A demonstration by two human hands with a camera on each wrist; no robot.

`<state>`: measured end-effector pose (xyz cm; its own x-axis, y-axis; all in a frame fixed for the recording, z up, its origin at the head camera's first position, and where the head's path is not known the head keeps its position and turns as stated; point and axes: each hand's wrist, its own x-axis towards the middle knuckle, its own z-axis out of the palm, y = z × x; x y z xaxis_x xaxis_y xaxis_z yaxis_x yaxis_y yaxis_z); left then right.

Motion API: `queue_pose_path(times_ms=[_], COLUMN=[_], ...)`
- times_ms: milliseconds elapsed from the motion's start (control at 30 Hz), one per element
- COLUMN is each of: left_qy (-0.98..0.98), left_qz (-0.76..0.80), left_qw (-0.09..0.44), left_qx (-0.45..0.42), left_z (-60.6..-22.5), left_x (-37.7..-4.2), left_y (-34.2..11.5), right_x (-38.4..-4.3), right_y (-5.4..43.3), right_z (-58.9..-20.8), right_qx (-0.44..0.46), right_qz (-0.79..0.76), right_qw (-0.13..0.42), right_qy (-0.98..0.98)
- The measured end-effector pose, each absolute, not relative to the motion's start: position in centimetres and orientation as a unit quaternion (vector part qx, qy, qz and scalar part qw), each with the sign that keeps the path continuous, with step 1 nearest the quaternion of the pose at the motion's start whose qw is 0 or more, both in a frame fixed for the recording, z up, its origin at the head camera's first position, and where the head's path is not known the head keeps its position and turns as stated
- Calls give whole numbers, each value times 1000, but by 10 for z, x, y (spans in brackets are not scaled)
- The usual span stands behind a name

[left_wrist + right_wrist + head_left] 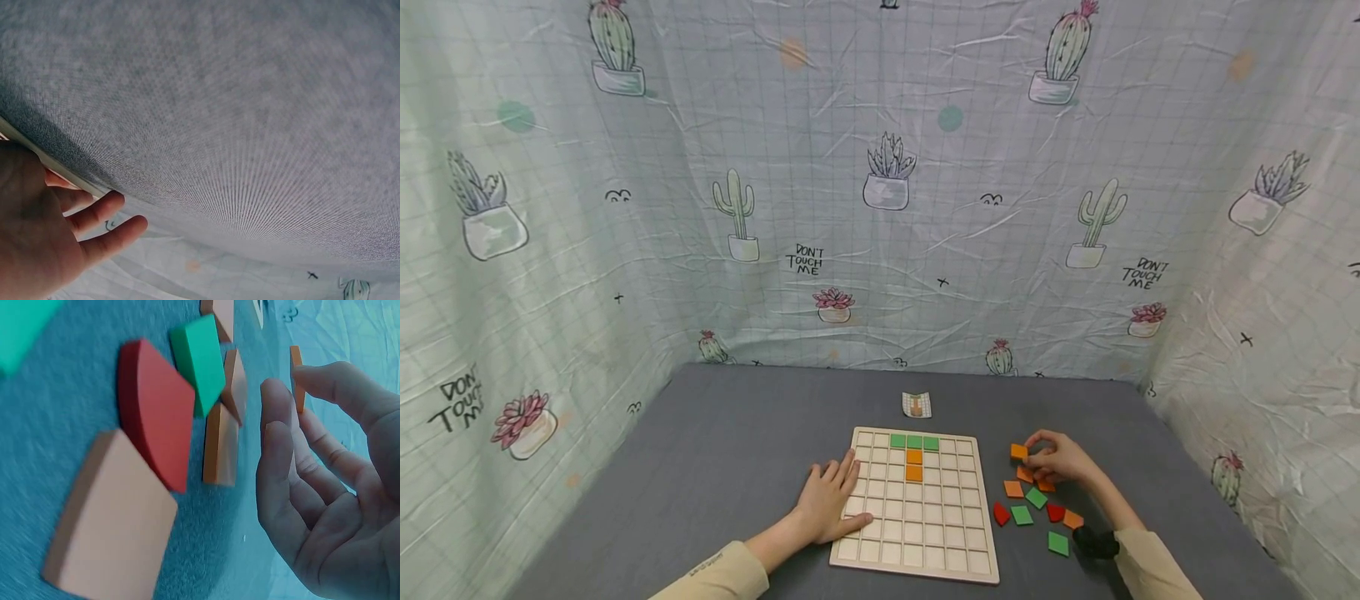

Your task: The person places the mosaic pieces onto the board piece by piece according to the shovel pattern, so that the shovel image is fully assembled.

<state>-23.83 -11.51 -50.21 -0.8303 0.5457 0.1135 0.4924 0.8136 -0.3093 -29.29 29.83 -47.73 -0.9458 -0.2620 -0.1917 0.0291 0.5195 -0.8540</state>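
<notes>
Beige sleeves (722,573) nearest camera. Left hand (827,504), fingers spread, rests on left edge of gridded board (913,510), covering some squares. Right hand (1060,459) pinches orange tile (295,356) right of board, partly hiding loose tiles (1022,515) on worktop (737,433). Small card (917,405) beyond board.

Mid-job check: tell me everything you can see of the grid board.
The grid board is pale and wood-like, ruled into squares within a plain border. It lies flat on the grey table. Three green tiles sit side by side in its far row; two orange tiles continue below the middle one. The left hand rests on its left edge.
</notes>
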Motion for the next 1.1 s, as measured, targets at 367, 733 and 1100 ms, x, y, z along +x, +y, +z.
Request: queue_pose_path(times_ms=[367, 733, 1100], left_qy=[-944, -939, -943], left_qz=[143, 150, 156], left_qw=[116, 125, 114], left_qx=[-275, -283, -271], left_z=[-505, -505, -502], left_x=[-240, -239, -237], left_y=[-116, -117, -115], right_x=[-279, -266, -256], right_y=[282, 260, 238], right_z=[-475, -478, -478], right_qx=[-106, -97, -102], right_qz=[-491, -501, -513], right_qw=[142, 141, 153], right_qy=[853, 849, 839])
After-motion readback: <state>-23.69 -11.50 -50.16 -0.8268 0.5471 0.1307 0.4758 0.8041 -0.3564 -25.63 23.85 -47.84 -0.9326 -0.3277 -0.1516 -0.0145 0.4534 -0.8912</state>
